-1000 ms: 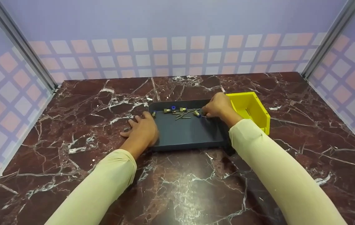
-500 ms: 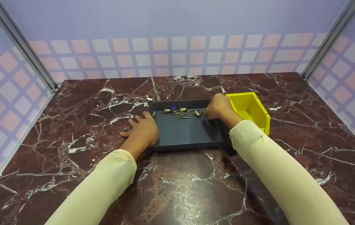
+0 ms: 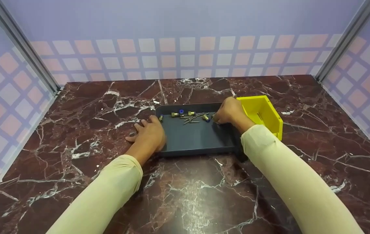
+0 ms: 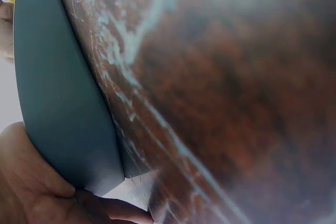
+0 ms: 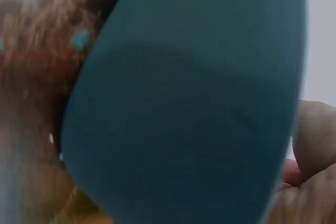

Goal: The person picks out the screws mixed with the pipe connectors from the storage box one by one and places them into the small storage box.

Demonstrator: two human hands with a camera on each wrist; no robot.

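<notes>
A dark grey tray (image 3: pixel 198 138) lies on the marbled tabletop. Against its left side rests my left hand (image 3: pixel 149 133), its fingers spread; the left wrist view shows that palm (image 4: pixel 31 187) at the tray wall (image 4: pixel 63 87). Inside the tray's right part, my right hand (image 3: pixel 232 112) has curled fingers that seem to pinch a small brass-coloured part, mostly hidden by them. Brass fittings with blue ends, such as one fitting (image 3: pixel 206 117), and several thin screws (image 3: pixel 191 119) lie toward the tray's back. The wall fills much of the right wrist view, with part of the right hand (image 5: pixel 315 156) beside it.
A yellow bin (image 3: pixel 271 120) stands just right of the tray, beside the right wrist, with something small inside. Tiled panels (image 3: pixel 185 55) close off the back and both sides of the tabletop (image 3: pixel 84 188).
My right hand has shifted very slightly within the tray's right part, its fingers staying low. My left hand stays at the left side. The loose fittings and screws lie as before.
</notes>
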